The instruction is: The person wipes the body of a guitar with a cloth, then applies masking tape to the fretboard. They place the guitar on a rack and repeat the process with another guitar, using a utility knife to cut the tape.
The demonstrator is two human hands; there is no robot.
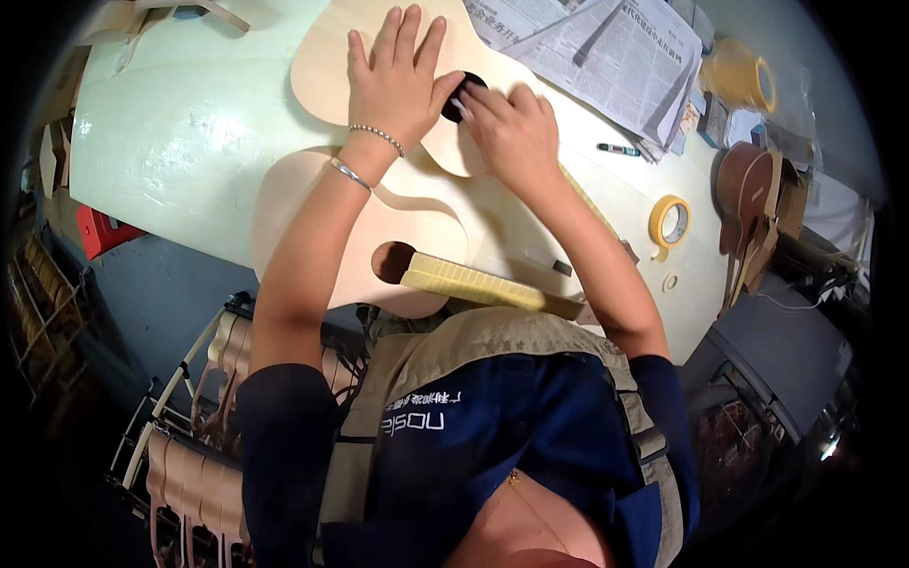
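Note:
A pale, unfinished guitar body (324, 71) lies flat on the table at the far side. My left hand (396, 93) rests open on its top, fingers spread, the thumb reaching to the dark sound hole (453, 111). At the hole's right edge my right hand (519, 133) has its fingers bent together, slightly blurred. A small whitish thing shows at its fingertips, too small to name. Nearer me lies a second pale guitar body (301, 204). Its neck (478, 284), covered in yellow tape, points right, and my left forearm crosses over the body.
Newspaper sheets (606, 57) lie at the far right, with a marker (618, 150) below. A yellow tape roll (669, 221) and a small ring (670, 281) sit on the right. A brown guitar body (740, 194) stands at the table's right edge. A red tool (102, 234) sticks out at left.

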